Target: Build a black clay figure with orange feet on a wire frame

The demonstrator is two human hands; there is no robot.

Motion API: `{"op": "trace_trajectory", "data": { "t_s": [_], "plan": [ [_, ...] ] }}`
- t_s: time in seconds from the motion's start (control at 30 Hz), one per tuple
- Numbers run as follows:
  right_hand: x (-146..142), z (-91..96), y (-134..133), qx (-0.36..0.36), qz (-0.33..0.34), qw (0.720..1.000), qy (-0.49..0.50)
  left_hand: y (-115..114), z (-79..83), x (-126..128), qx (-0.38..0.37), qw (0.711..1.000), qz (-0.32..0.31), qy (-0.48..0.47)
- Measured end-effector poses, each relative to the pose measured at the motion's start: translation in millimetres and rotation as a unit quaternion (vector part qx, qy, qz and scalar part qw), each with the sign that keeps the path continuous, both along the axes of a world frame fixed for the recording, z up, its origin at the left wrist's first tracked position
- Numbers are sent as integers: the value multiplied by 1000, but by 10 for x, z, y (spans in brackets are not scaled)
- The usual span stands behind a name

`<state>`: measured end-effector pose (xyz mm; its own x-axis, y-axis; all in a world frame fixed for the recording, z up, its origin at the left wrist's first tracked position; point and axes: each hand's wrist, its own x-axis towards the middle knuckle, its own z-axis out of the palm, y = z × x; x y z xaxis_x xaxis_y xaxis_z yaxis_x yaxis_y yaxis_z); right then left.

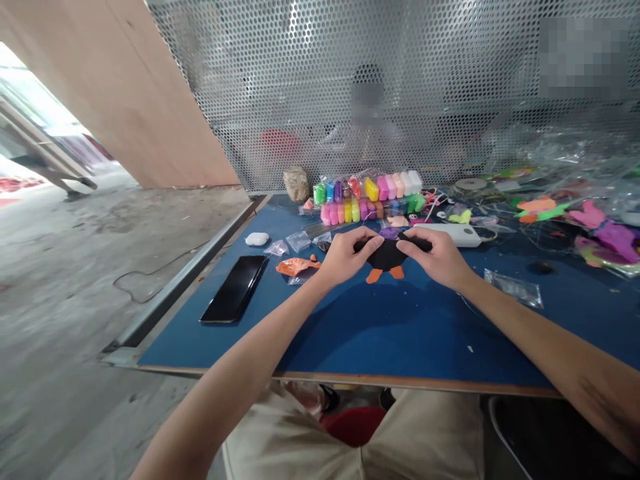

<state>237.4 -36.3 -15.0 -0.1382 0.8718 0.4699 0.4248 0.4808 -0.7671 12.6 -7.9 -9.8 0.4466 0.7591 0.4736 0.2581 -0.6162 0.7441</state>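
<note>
Between my two hands, just above the blue table (350, 333), is a black clay figure (386, 255) with two orange feet pointing down toward me. My left hand (351, 250) pinches its left side, thumb on top. The figure's right side is gripped by my right hand (434, 250), also between thumb and fingers. Both hands cover parts of the black piece. To the left of my left hand lies orange clay (296, 267) on a plastic wrapper, with a small orange lump beside it. A white oblong device (453, 235) sits behind my right hand.
Rows of coloured clay packs (373, 190) stand at the back against the perforated metal panel (300, 87). A black phone (234, 290) and a white earbud case (257, 239) lie on the left. Clear bags and coloured clay pieces (617, 240) crowd the right.
</note>
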Motion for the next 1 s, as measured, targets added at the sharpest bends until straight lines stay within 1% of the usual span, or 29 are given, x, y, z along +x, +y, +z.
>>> {"op": "trace_trajectory", "data": {
  "t_s": [0.1,0.17,0.23,0.3,0.37,0.47,0.57,0.67,0.73,0.87,1.0],
  "plan": [
    [28,-36,58,-6,5,997,78,5,-20,21,-63,996,2,-63],
    [41,-55,90,-40,27,991,127,2,-45,62,-105,987,20,-119],
    [31,-69,101,-73,46,986,144,-14,-79,120,-132,978,33,-158],
    [4,-78,94,-75,47,985,148,-39,-114,180,-139,976,33,-165],
    [-14,-80,83,-58,31,987,149,-62,-131,217,-142,978,24,-153],
    [23,-68,86,-33,-7,993,114,-66,-93,189,-144,976,-14,-165],
    [116,-34,107,-35,-9,997,65,-29,-8,80,-126,973,-54,-188],
    [176,17,108,-39,-1,999,13,7,44,-13,-117,980,-77,-139],
    [175,49,90,-33,2,999,-20,13,40,-25,-109,985,-78,-110],
    [124,78,42,-18,10,999,-46,-7,-3,32,-90,989,-61,-98],
    [95,65,24,-15,0,997,-78,-26,-15,63,-72,994,-27,-81]
  ]
}}
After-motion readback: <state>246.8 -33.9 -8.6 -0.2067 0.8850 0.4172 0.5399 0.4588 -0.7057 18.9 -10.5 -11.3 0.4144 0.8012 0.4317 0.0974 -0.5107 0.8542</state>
